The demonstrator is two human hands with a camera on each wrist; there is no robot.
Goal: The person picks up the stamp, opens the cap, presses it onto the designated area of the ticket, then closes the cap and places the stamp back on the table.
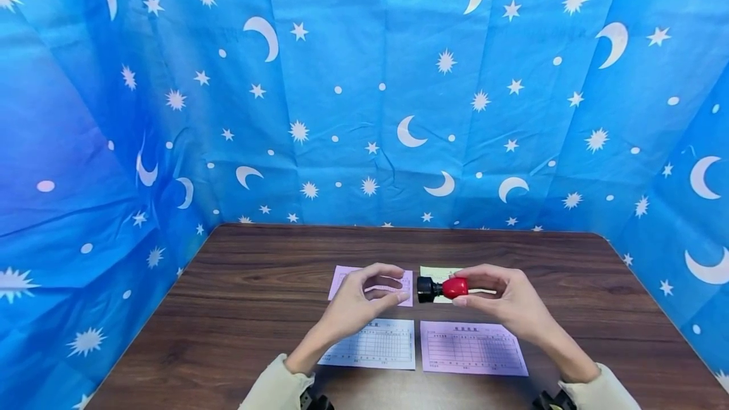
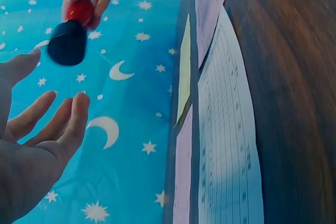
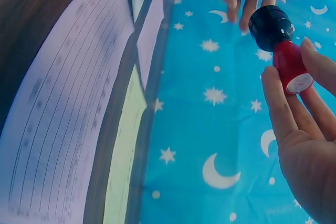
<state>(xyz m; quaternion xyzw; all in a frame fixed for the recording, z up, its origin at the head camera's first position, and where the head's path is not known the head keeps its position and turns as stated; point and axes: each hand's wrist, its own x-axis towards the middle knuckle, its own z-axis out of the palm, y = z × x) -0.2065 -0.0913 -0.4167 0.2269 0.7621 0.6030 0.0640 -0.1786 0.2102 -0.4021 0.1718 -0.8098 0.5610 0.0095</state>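
In the head view my right hand (image 1: 515, 301) pinches the red handle of a stamp (image 1: 454, 288) between thumb and fingers, above the papers. The stamp lies sideways in the air, its black round end toward the left hand. My left hand (image 1: 364, 296) is held out facing it, thumb and fingers apart and nothing between them. The left wrist view shows a gap between the left fingertips (image 2: 81, 100) and the black end. In the right wrist view a whitish disc caps the end of the red handle (image 3: 291, 66).
Four-cornered printed forms lie in two rows on the dark wooden table (image 1: 256, 271): a pink form (image 1: 473, 348) front right, a white form (image 1: 378, 343) front left, a pink slip (image 1: 340, 274) and a yellow slip (image 1: 433, 271) behind. A blue star-and-moon cloth (image 1: 353, 112) hangs around the table.
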